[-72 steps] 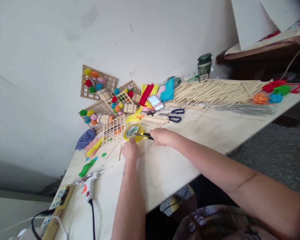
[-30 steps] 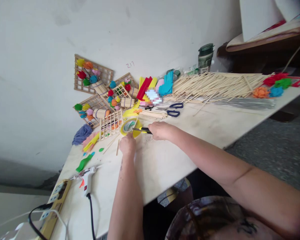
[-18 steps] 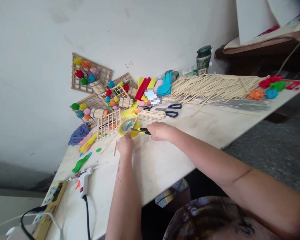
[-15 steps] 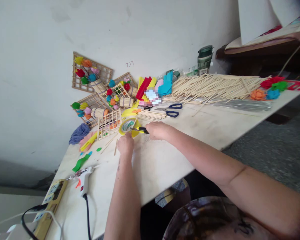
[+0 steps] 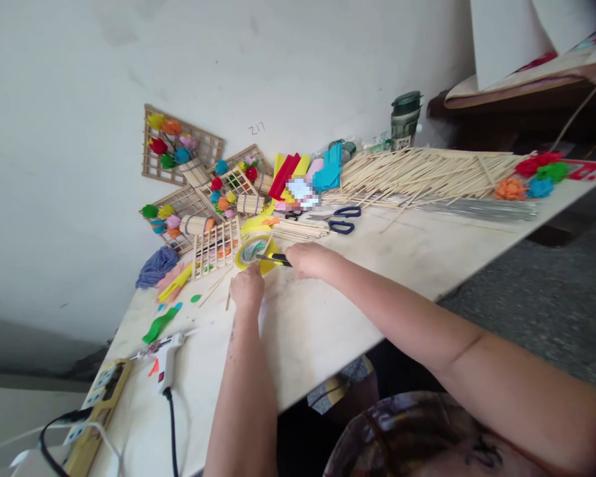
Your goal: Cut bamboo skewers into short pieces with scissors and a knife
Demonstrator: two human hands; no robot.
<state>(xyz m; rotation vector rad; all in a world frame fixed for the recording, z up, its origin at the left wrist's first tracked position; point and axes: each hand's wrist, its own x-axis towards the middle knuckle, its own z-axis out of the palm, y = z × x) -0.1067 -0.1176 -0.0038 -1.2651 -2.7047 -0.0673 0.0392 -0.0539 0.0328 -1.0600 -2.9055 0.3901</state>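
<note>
My right hand (image 5: 308, 259) is closed on a yellow and black utility knife (image 5: 277, 259), whose blade end points left over a yellow tape roll (image 5: 252, 252). My left hand (image 5: 247, 289) rests in a fist on the pale wooden table (image 5: 427, 252) just in front of the roll, pressing something down that I cannot make out. A thin wooden stick (image 5: 228, 294) lies just left of that hand.
Stick lattices with paper flowers (image 5: 189, 165) lean on the wall. Loose sticks (image 5: 427, 173) cover the far table, with blue scissors (image 5: 345, 220), coloured paper strips (image 5: 302, 173) and a green cup (image 5: 405, 121). A glue gun (image 5: 165, 358) and power strip (image 5: 97, 404) lie front left.
My right hand and the knife have slid slightly left towards the tape roll. My left hand has stayed put; the view has shifted a little.
</note>
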